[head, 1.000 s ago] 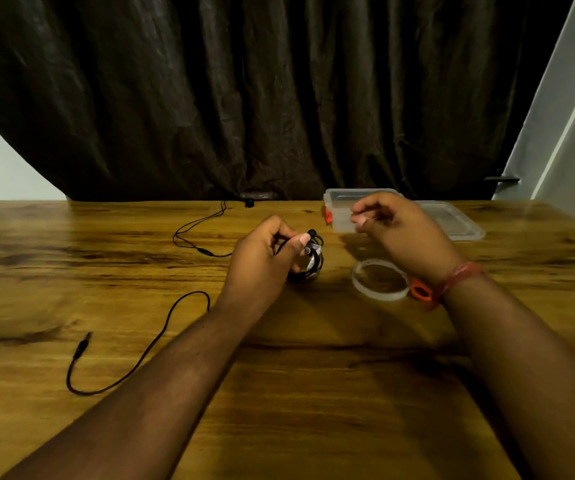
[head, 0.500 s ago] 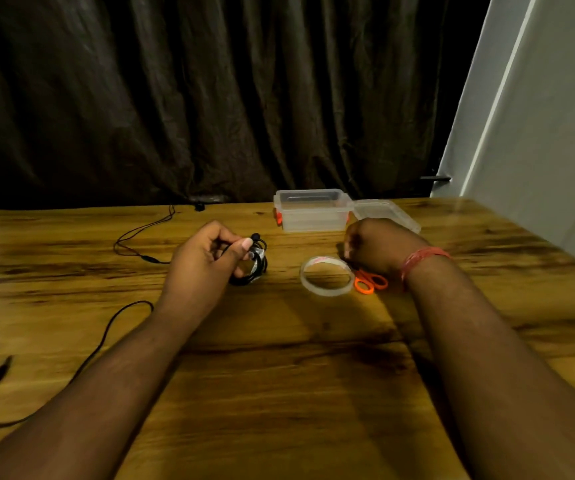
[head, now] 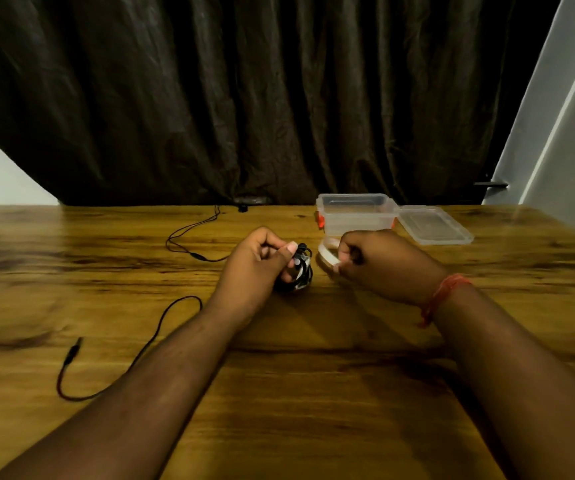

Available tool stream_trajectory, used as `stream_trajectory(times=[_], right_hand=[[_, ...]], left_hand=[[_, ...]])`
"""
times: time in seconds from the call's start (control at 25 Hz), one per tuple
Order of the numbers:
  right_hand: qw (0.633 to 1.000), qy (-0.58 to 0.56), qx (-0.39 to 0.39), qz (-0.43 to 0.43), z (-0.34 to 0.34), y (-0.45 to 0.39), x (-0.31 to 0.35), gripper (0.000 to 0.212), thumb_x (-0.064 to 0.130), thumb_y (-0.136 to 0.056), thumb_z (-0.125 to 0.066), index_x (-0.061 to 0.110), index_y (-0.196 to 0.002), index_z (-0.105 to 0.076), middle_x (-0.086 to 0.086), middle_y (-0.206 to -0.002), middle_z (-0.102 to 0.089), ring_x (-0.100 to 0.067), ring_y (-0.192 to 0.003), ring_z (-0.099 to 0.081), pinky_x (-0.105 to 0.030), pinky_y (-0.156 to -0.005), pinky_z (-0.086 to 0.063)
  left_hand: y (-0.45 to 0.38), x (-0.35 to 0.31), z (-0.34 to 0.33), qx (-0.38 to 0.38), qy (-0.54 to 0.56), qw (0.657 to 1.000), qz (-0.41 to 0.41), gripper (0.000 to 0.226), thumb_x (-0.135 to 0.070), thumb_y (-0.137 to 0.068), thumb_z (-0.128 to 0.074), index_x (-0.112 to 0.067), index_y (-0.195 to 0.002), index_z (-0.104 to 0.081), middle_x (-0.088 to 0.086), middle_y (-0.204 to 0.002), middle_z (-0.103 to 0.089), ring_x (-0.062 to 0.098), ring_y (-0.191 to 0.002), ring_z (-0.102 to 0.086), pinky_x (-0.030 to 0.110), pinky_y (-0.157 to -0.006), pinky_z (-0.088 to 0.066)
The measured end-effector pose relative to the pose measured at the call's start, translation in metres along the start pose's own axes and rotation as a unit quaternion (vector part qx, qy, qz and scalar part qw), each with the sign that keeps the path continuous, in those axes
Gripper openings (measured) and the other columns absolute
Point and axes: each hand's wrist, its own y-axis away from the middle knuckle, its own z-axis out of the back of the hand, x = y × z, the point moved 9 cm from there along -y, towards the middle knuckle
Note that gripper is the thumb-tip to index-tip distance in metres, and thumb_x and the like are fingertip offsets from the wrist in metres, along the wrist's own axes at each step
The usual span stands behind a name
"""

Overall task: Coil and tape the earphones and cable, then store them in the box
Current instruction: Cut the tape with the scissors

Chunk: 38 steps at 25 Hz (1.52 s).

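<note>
Nearest on the brown wooden table [head: 313, 393] lies a loose black cable [head: 147, 344]. Its straight metal plug [head: 72, 351] sits at the left, long axis tilted and its tip pointing away and slightly right. From the plug the cable loops toward the viewer, then runs up and right until it passes under the left forearm.

Farther in, near the table's middle, the left hand [head: 255, 268] holds a coiled bundle of black earphones [head: 298, 271]. Its fingers are curled round the bundle and the thumb presses on top. The bundle rests on the table or just above it; I cannot tell which. It stands roughly upright, and pale patches show on its side.

Just beside it to the right, the right hand [head: 379, 265] grips a pale translucent ring of tape [head: 327, 256], fingers curled round the roll's right side. The ring is tilted up on edge, its opening facing left toward the bundle. A red thread band [head: 443, 296] circles the right wrist.

Behind the hands stands a clear plastic rectangular box [head: 357, 213] with orange clips, open, its long axis running left to right. Its clear flat lid [head: 433, 225] lies touching its right side. A second thin black wire [head: 192, 237] trails to the far edge on the left. Behind hangs a dark pleated curtain [head: 244, 98].
</note>
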Motion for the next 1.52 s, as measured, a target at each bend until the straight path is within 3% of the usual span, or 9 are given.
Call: stream_trajectory(times=[0.16, 0.36, 0.44, 0.56, 0.68, 0.84, 1.08, 1.4, 1.52], right_hand=[[0.991, -0.095, -0.097, 0.008, 0.008, 0.000, 0.016, 0.010, 0.025, -0.088, -0.066, 0.019, -0.083, -0.059, 0.009, -0.070, -0.059, 0.002, -0.064, -0.052, -0.007, -0.056, -0.037], [0.980, -0.094, -0.163, 0.069, 0.003, 0.005, 0.036, 0.011, 0.024, -0.086, -0.069, 0.017, -0.084, -0.060, 0.007, -0.073, -0.060, -0.006, -0.069, -0.055, -0.014, -0.060, -0.040], [0.972, -0.120, -0.188, 0.075, 0.003, 0.007, 0.041, 0.011, 0.022, -0.085, -0.069, 0.017, -0.083, -0.060, 0.007, -0.073, -0.060, -0.007, -0.069, -0.055, -0.017, -0.060, -0.042], [0.970, -0.130, -0.188, 0.086, -0.003, 0.007, 0.050, 0.009, 0.022, -0.086, -0.068, 0.019, -0.084, -0.060, 0.007, -0.075, -0.059, -0.008, -0.070, -0.055, -0.026, -0.063, -0.047], [0.971, -0.118, -0.181, 0.103, -0.010, 0.005, 0.053, 0.009, 0.027, -0.086, -0.067, 0.021, -0.084, -0.059, 0.009, -0.074, -0.059, -0.009, -0.070, -0.056, -0.035, -0.069, -0.049], [0.966, -0.103, -0.216, 0.099, -0.004, 0.003, 0.045, 0.011, 0.031, -0.084, -0.066, 0.022, -0.085, -0.059, 0.011, -0.073, -0.059, -0.013, -0.070, -0.057, -0.046, -0.074, -0.050], [0.968, -0.019, -0.229, 0.102, 0.005, 0.003, 0.042, 0.021, 0.041, -0.082, -0.063, 0.020, -0.086, -0.061, 0.004, -0.075, -0.065, -0.021, -0.072, -0.062, -0.045, -0.074, -0.051], [0.961, -0.040, -0.247, 0.121, 0.011, 0.003, 0.042, 0.021, 0.031, -0.081, -0.073, 0.015, -0.093, -0.068, 0.000, -0.084, -0.070, -0.018, -0.079, -0.066, -0.040, -0.069, -0.054], [0.958, -0.047, -0.250, 0.130, 0.012, 0.006, 0.044, 0.021, 0.029, -0.081, -0.074, 0.014, -0.094, -0.068, -0.001, -0.086, -0.071, -0.016, -0.079, -0.066, -0.038, -0.068, -0.054]], left_hand=[[-0.002, 0.002, 0.006, -0.031, 0.068, 0.997, 0.013, 0.011, -0.015, -0.097, -0.058, -0.014, -0.088, -0.053, 0.000, -0.070, -0.063, 0.009, -0.054, -0.055, 0.026, -0.061, -0.045], [-0.004, 0.000, 0.019, -0.065, 0.038, 0.997, 0.005, 0.011, -0.018, -0.100, -0.053, -0.027, -0.096, -0.058, -0.004, -0.071, -0.057, 0.004, -0.055, -0.051, 0.024, -0.058, -0.044], [-0.004, 0.001, 0.016, -0.056, 0.005, 0.998, 0.003, 0.012, -0.018, -0.101, -0.051, -0.024, -0.097, -0.060, -0.003, -0.073, -0.057, 0.004, -0.055, -0.050, 0.024, -0.058, -0.044], [-0.002, -0.001, 0.008, -0.040, -0.024, 0.999, 0.004, 0.013, -0.017, -0.101, -0.049, -0.019, -0.099, -0.062, 0.000, -0.076, -0.060, 0.007, -0.060, -0.052, 0.029, -0.060, -0.045], [-0.001, -0.002, 0.004, -0.032, -0.028, 0.999, 0.009, 0.019, -0.019, -0.103, -0.045, -0.022, -0.100, -0.063, -0.008, -0.078, -0.063, 0.004, -0.070, -0.058, 0.032, -0.069, -0.051], [0.000, -0.004, 0.010, -0.062, -0.072, 0.995, 0.010, 0.022, -0.024, -0.105, -0.038, -0.021, -0.101, -0.060, -0.005, -0.096, -0.062, 0.011, -0.089, -0.057, 0.031, -0.075, -0.047], [0.004, -0.015, -0.002, -0.004, -0.153, 0.987, -0.051, 0.014, -0.035, -0.097, -0.054, -0.023, -0.101, -0.060, -0.009, -0.090, -0.059, 0.001, -0.076, -0.053, 0.014, -0.061, -0.039], [0.005, -0.021, -0.001, -0.016, -0.195, 0.977, -0.084, 0.007, -0.023, -0.092, -0.064, -0.025, -0.099, -0.063, -0.011, -0.093, -0.056, 0.001, -0.079, -0.051, 0.017, -0.062, -0.037], [0.006, -0.027, 0.000, -0.022, -0.215, 0.969, -0.116, 0.005, -0.022, -0.092, -0.063, -0.024, -0.097, -0.064, -0.010, -0.096, -0.058, 0.007, -0.089, -0.054, 0.025, -0.071, -0.045]])
